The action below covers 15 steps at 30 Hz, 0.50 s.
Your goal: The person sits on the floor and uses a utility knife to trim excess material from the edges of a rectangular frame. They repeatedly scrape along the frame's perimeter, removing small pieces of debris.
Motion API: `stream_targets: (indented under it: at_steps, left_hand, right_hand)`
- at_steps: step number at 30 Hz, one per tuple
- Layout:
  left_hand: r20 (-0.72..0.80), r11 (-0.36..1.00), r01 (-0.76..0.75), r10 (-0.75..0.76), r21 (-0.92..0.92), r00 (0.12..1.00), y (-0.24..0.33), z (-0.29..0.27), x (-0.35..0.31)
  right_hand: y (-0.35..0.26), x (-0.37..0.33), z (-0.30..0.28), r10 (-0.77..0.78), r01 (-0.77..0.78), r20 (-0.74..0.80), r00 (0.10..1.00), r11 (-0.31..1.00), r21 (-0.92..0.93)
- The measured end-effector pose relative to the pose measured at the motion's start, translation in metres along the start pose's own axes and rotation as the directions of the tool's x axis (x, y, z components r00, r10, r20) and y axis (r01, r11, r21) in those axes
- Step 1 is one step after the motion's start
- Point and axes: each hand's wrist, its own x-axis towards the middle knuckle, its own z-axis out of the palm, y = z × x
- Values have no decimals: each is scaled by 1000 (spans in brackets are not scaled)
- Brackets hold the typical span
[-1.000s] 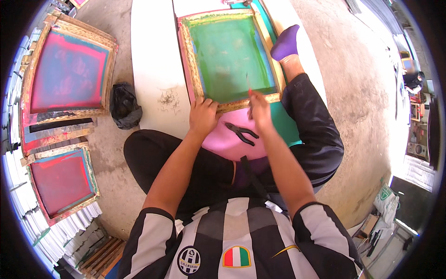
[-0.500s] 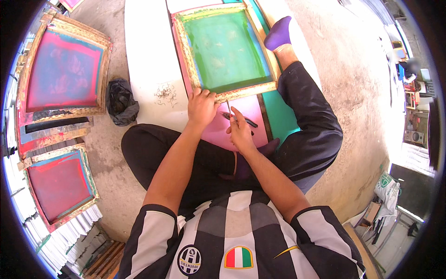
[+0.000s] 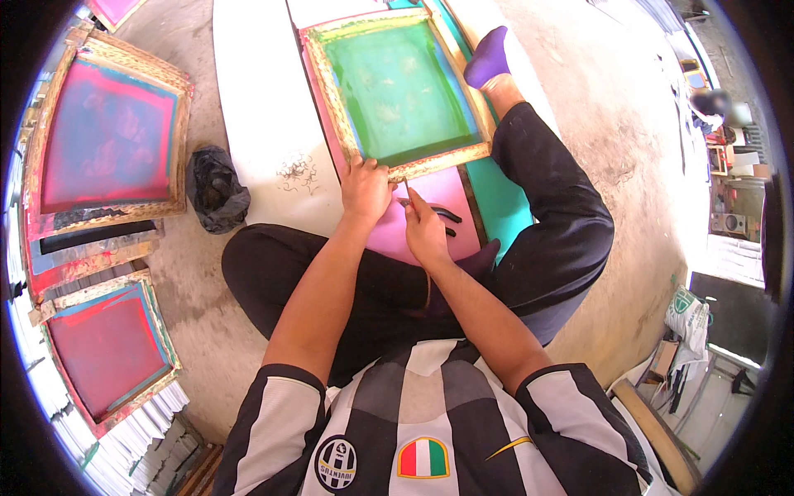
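Observation:
A wooden-framed printing screen [image 3: 404, 162] with green mesh lies in front of me. My left hand [image 3: 366, 188] grips its near left corner, fingers curled over the wood. Just right of it, my right hand [image 3: 425, 225] is closed in a pinch, index finger stretched toward the frame's near edge. A thin, slender tool shows at its fingertips; its kind is too small to make out. Pliers with black handles [image 3: 447, 214] lie on the pink sheet [image 3: 389, 236], partly hidden by my right hand.
Small dark bits [image 3: 298, 174] are scattered on the white board [image 3: 265, 124]. A crumpled black plastic bag [image 3: 217, 192] sits left of it. More printing screens [image 3: 107, 136] stand at the left. My outstretched leg [image 3: 556, 169] borders the green screen on the right, beside a green strip [image 3: 500, 198].
My right hand has shifted slightly and its fingers have moved against the frame's near edge. The left hand keeps its hold on the corner. The whole view has shifted slightly.

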Motion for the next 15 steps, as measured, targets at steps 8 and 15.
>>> stream_targets:
  at_steps: [8,15]
  left_hand:
    - [44,997,16,-13,-78,999,-5,5,3]
    - [17,992,32,-31,-121,999,-4,3,0]
  right_hand:
    - [3,11,29,116,-116,-78,990,993,14]
    - [3,2,36,96,-88,-107,990,993,77]
